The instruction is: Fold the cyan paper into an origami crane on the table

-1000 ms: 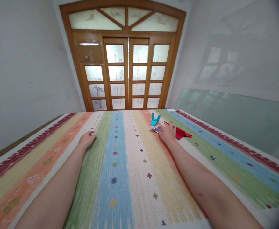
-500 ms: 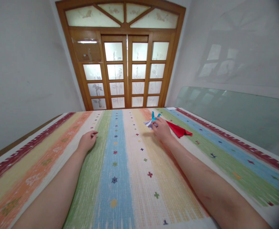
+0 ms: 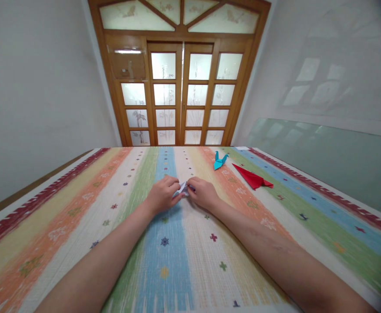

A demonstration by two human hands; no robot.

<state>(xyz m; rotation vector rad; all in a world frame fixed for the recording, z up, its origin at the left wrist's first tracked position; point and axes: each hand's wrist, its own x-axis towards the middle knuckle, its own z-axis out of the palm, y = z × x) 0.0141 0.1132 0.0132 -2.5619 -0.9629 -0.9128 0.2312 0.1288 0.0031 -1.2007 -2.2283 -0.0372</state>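
A small piece of folded white paper (image 3: 182, 188) is pinched between my two hands over the middle of the table, mostly covered by the fingers. My left hand (image 3: 164, 193) grips its left side with thumb and fingers together. On the other side, my right hand (image 3: 203, 192) has its fingers closed on the paper's right part. Farther off to the right lies a blue origami crane (image 3: 220, 161). Beside it rests a red folded paper piece (image 3: 253, 177), long and pointed. Neither hand touches these two.
A striped, patterned cloth (image 3: 164, 269) covers the table. Beyond its far edge stands a wooden door (image 3: 182, 95) with glass panes. White walls rise on both sides, and a pale green glass panel (image 3: 321, 156) leans along the right one.
My right hand has brought the white paper from beside the blue crane leftward to the middle. My left hand has moved right and taken hold of it too. The view has shifted slightly.
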